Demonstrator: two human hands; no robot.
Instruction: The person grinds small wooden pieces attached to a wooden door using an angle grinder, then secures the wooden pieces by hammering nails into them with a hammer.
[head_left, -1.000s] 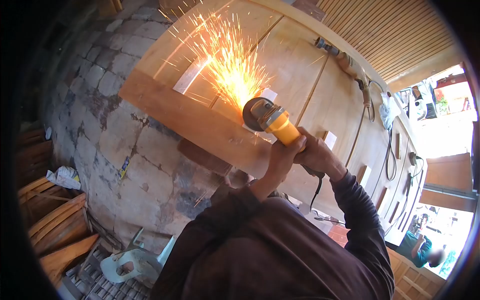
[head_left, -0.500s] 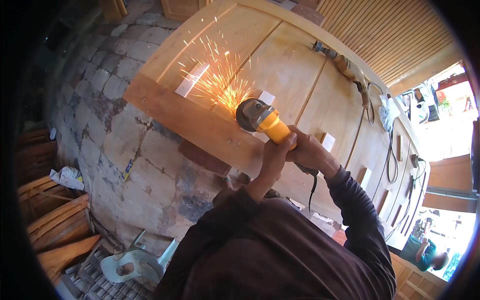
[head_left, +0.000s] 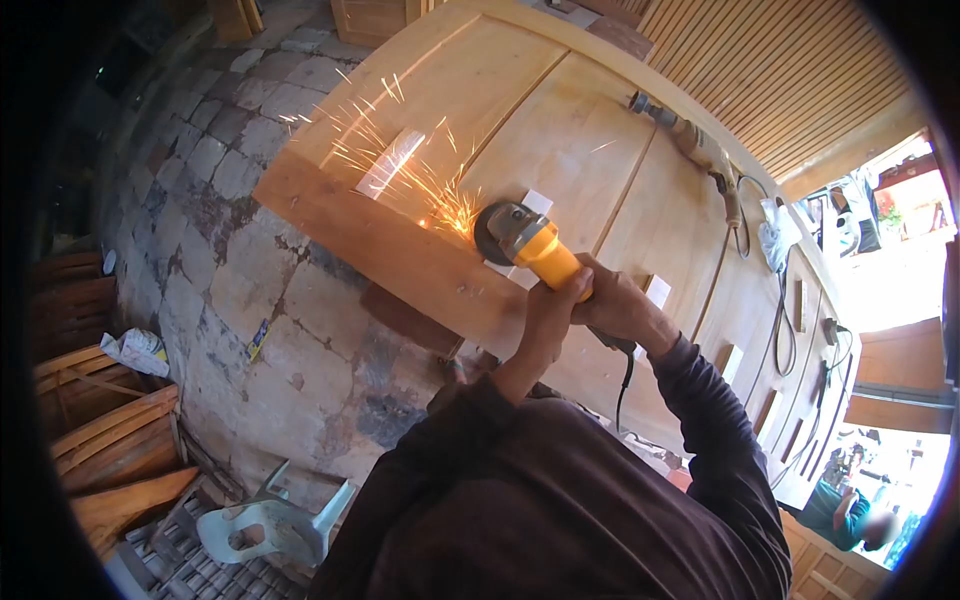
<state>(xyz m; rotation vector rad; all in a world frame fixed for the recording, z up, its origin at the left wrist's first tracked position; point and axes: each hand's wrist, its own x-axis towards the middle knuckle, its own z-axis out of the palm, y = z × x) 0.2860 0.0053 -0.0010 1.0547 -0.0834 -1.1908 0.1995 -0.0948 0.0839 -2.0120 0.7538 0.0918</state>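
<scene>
Both my hands grip a yellow angle grinder [head_left: 546, 250]. My left hand [head_left: 550, 315] wraps round the near end of its body, and my right hand [head_left: 622, 303] closes on the rear beside it. The dark disc [head_left: 491, 232] at its head meets the edge of a wooden board [head_left: 400, 245], and orange sparks [head_left: 440, 205] fly up and left from there. What exactly the disc touches is hidden by the grinder head. A black cord [head_left: 627, 385] hangs from the tool's rear. Small pale wood blocks [head_left: 392, 163] lie on the large wooden panel [head_left: 560, 130] around it.
A second power tool with a long body [head_left: 695, 148] lies on the panel's far side, with a plastic bag [head_left: 778, 235] and cables nearby. A pale plastic chair [head_left: 270, 525] and stacked wood [head_left: 120, 430] stand at lower left. Another person [head_left: 845, 515] is at far right.
The sparks have become thinner and spread further left. The camera view has shifted slightly; my hands and the grinder stay almost in place.
</scene>
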